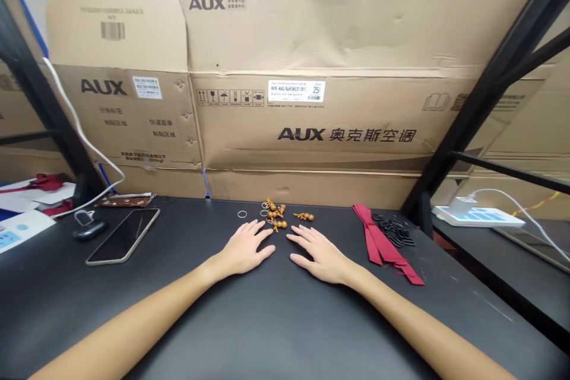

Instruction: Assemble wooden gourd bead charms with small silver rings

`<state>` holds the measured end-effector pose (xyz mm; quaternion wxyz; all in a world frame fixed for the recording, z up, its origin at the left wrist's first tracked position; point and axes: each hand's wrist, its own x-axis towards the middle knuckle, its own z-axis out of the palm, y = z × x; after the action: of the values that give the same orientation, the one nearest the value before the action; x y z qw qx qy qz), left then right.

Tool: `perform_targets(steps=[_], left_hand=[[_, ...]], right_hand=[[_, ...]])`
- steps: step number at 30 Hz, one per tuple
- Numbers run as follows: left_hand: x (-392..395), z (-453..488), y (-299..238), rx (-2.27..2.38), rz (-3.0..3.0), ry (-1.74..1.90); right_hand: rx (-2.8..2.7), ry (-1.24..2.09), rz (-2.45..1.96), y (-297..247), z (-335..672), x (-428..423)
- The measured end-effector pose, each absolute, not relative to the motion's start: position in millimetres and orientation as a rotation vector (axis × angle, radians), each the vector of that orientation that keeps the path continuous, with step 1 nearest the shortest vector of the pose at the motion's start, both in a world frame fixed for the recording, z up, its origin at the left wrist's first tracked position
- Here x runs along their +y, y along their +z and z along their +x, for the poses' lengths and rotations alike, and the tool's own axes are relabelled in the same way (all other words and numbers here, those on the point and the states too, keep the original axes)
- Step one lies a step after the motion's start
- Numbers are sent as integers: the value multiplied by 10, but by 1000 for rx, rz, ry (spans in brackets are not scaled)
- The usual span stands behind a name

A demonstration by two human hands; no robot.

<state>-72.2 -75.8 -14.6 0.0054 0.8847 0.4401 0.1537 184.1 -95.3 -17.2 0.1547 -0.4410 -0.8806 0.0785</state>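
My left hand (248, 247) lies flat on the black table with its fingers spread, holding nothing. Opposite it, my right hand (319, 254) rests palm down, fingers apart, also without anything in it. Just beyond the fingertips sits a small pile of brown gourd-shaped pendants (276, 211) with orange cords and some metal rings among them. One more gourd pendant (304, 216) lies apart, a little past my right fingertips. A loose metal ring (242, 214) is on the table beyond my left hand.
Dark red ribbon strips (383, 243) and a heap of black clasps (394, 230) lie at the right. On the left are a phone (124, 236), a dark earphone case (90, 228) and a brown packet (124, 199). Cardboard (356, 29) walls the back; a power strip (481, 216) stands beyond the right frame.
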Motion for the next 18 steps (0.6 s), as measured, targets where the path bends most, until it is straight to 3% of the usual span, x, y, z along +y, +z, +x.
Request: perform_targets(steps=[18], left_hand=[[-755, -704, -81, 1403, 2785, 617]], right_hand=[[-2482, 131, -1278, -210, 1909, -864]])
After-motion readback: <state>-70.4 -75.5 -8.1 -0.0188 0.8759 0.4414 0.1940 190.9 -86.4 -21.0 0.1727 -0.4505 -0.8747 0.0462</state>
